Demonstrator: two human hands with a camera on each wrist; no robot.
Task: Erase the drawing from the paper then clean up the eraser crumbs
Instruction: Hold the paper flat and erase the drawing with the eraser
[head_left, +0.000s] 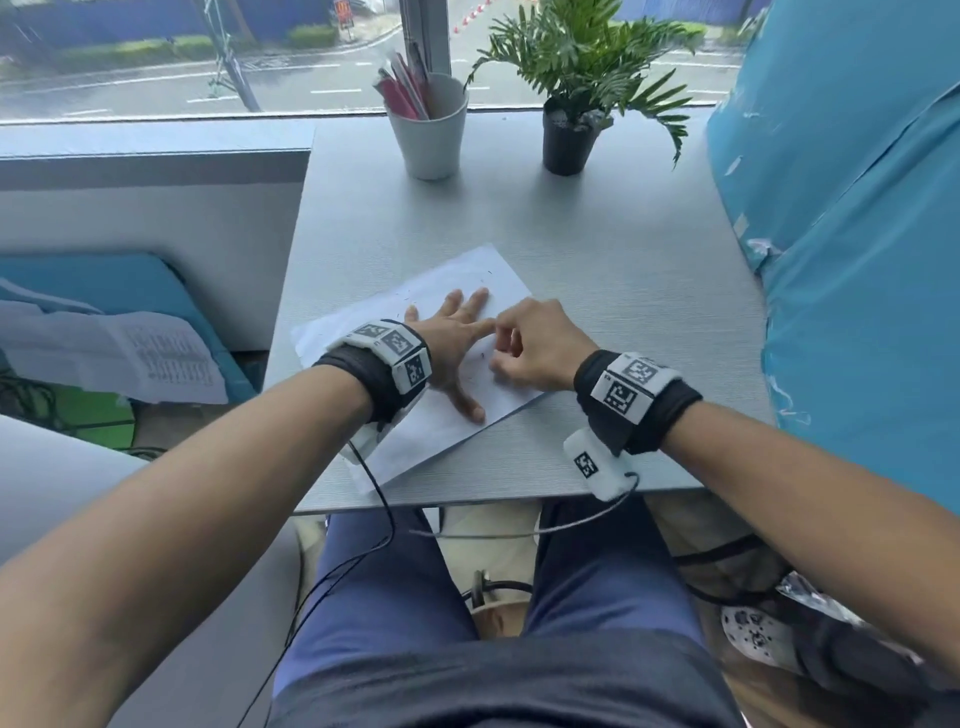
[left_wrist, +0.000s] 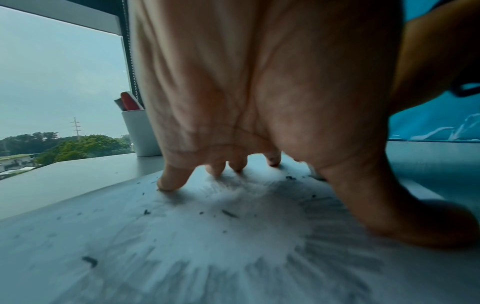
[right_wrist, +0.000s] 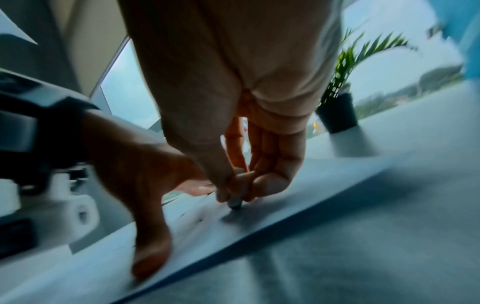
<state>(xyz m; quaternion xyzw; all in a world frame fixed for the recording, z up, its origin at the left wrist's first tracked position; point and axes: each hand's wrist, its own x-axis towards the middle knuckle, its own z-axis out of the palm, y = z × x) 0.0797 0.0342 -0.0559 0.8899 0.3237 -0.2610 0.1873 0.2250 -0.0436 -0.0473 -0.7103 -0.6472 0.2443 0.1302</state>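
Over on the left, off the table, a printed sheet of paper (head_left: 156, 358) lies crumpled on a blue cushion (head_left: 104, 280). On the pale grey, finely ribbed tabletop (head_left: 597, 270), near the window, stands a plain white tapered cup (head_left: 428, 130) holding pink and red pens (head_left: 402, 88), and just to its right a small black plastic pot (head_left: 566, 140) with a feathery green fern (head_left: 587, 52) in it. Nearer the person a white sheet of paper (head_left: 457, 280) lies askew, its surface smeared with grey pencil shading (left_wrist: 324, 257) and sprinkled with dark eraser crumbs (left_wrist: 228, 214). The left hand (head_left: 454, 343) lies on the sheet with fingers (left_wrist: 171, 181) spread wide, tips and thumb pressing it down. Just right of it, touching its index finger, the right hand (head_left: 535, 345) is bunched, its thumb and fingers pinching a small stubby eraser (right_wrist: 235, 203) whose dark tip meets the paper near the sheet's right edge; the picture is blurred there. Both wrists wear black fabric bands with white coded marker blocks (head_left: 395, 348). At the far right rises a wall of bright blue plastic sheeting (head_left: 857, 260), wrinkled and scuffed.
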